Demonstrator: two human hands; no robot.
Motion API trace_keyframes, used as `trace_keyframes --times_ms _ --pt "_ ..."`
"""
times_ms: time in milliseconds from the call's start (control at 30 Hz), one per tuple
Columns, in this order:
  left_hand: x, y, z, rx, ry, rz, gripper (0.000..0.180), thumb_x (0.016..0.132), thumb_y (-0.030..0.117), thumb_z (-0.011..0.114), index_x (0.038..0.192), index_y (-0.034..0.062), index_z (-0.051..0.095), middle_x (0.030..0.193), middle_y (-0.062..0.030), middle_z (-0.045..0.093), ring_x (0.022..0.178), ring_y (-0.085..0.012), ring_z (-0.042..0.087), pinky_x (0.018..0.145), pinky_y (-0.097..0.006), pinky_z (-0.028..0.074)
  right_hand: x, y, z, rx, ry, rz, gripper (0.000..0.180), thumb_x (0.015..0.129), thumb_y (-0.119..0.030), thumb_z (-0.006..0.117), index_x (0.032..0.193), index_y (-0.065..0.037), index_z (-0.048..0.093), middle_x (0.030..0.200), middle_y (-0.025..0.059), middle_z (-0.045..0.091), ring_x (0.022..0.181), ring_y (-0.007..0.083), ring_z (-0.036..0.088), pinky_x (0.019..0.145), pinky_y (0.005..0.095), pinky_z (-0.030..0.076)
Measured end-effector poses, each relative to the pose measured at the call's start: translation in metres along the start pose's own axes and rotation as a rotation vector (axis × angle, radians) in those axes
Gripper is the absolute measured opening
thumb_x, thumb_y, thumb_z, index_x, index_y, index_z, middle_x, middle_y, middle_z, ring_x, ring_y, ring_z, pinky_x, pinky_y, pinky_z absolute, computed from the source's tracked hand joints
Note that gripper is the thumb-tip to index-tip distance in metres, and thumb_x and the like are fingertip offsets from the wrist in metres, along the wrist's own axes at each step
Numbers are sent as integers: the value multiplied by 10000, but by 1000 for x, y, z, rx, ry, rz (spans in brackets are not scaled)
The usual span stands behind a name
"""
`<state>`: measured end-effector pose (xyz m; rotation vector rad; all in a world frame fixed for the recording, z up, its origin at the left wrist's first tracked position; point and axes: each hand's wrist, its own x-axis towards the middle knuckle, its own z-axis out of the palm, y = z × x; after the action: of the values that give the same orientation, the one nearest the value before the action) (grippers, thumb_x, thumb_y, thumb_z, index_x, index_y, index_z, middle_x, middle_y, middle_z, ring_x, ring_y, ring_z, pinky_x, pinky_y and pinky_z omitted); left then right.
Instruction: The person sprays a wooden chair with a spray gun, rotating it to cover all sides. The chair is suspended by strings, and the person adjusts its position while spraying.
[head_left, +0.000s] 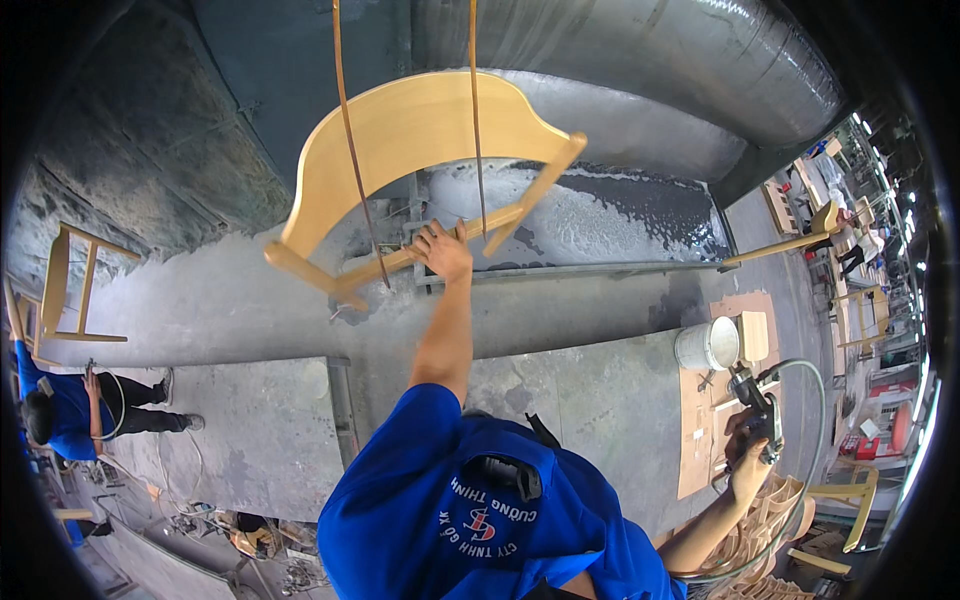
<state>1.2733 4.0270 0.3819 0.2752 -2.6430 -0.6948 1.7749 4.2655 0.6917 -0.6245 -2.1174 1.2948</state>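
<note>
A pale wooden chair frame [405, 130] with a broad curved backrest hangs on two long thin rods [349, 130] in front of me. My left hand [440, 250] reaches forward with its fingers closed over the frame's lower rail. Out to my right side, my right hand [748, 465] is wrapped round a metal spray gun [768, 405], away from the frame. A grey-green hose [822, 420] loops from the gun back past my forearm. The hand partly hides the gun's handle.
Behind the frame lies a wet, foamy trough [620, 220] under a large metal duct. A white bucket [708, 344] stands at right beside cardboard [695, 440]. Curved wooden parts [770, 520] are stacked low right. At far left, a co-worker [65, 410] is near another hanging chair frame [85, 285].
</note>
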Motion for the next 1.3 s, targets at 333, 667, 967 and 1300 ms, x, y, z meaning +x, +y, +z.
trace_keyframes --times_ms 333,667,967,1300 --pt "-210 -177 -44 -289 -1576 635 393 982 411 598 1033 41 722 981 -213 724 933 -364 703 840 -488 523 0 11 43 71 -57 59 702 974 -651 579 1142 31 568 771 98 615 450 40 388 412 202 245" --pt "-33 -210 -119 -423 -381 498 485 908 262 758 1360 138 636 1448 -150 559 1374 -369 480 1112 -472 418 -4 33 40 60 -48 187 676 1016 -655 486 1114 10 560 769 61 601 447 29 387 415 195 248" --pt "102 -75 -53 134 -468 855 913 657 718 758 1368 156 643 1525 -78 475 1502 -304 312 1272 -471 235 -15 20 40 75 -92 103 655 1018 -642 498 1133 1 557 756 64 606 450 22 384 420 201 231" --pt "17 -36 -27 -107 -365 617 636 792 659 719 1091 100 768 1082 -131 735 1117 -330 654 1068 -453 450 -51 48 25 82 122 235 684 1016 -653 458 1315 -38 433 793 95 620 423 32 381 383 204 249"
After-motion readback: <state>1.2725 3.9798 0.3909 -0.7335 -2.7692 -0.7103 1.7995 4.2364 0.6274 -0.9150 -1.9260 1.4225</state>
